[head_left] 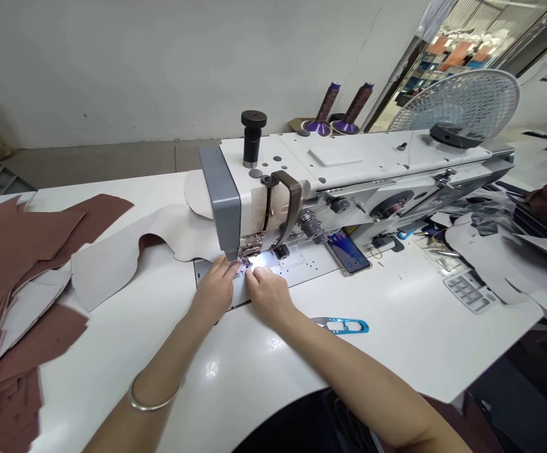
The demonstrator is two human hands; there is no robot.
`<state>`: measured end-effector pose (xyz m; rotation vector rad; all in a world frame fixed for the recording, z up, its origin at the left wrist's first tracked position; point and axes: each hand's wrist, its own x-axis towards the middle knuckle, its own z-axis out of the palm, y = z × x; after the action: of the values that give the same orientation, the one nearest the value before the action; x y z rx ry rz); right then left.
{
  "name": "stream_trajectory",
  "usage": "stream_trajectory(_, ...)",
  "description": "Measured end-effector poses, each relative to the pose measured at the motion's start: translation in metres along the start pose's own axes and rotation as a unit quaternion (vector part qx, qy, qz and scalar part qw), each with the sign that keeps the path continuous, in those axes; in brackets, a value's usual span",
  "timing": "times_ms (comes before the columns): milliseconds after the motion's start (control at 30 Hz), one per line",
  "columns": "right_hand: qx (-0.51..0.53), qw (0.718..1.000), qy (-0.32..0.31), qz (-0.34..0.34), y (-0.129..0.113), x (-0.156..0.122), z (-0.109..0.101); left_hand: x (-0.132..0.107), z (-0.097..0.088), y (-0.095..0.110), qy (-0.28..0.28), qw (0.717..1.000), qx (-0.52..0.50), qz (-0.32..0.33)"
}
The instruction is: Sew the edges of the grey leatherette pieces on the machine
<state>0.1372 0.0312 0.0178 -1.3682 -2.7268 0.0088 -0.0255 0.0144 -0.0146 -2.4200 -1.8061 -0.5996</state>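
Observation:
A white industrial sewing machine (362, 163) stands across the white table (235, 371). Both my hands reach under its head, at the lit needle and presser foot (250, 250). My left hand (217, 288) has its fingertips pinched together just left of the needle. My right hand (268, 292) rests on the metal needle plate (296, 264), fingers curled toward the same spot. Whatever small thing the fingertips hold is too small to make out. A silver bangle (153, 397) circles my left wrist.
Brown and grey leather pieces (28, 283) are piled at the left. Blue thread snips (343, 325) lie right of my forearm. A phone (347, 250) lies under the machine arm. Thread cones (343, 110), a fan (457, 104), a calculator (469, 290) and scraps sit at the right.

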Motion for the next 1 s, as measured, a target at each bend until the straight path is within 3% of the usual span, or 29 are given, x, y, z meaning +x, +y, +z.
stream_trajectory(400,0.003,1.0,0.01,0.006,0.0,0.0,0.003,0.005,-0.015,0.005,0.036,0.999,0.025,0.008)
stream_trajectory(700,0.017,0.999,0.025,0.035,0.004,-0.001,0.008,0.002,-0.025,0.009,0.027,0.996,0.072,0.042)
stream_trajectory(833,0.048,0.997,0.037,0.053,0.005,0.001,0.004,0.0,-0.025,0.011,0.039,0.995,0.077,0.057)
stream_trajectory(1000,0.112,0.991,0.046,0.057,0.009,0.006,0.001,0.003,-0.017,0.009,0.071,0.997,0.018,0.019)
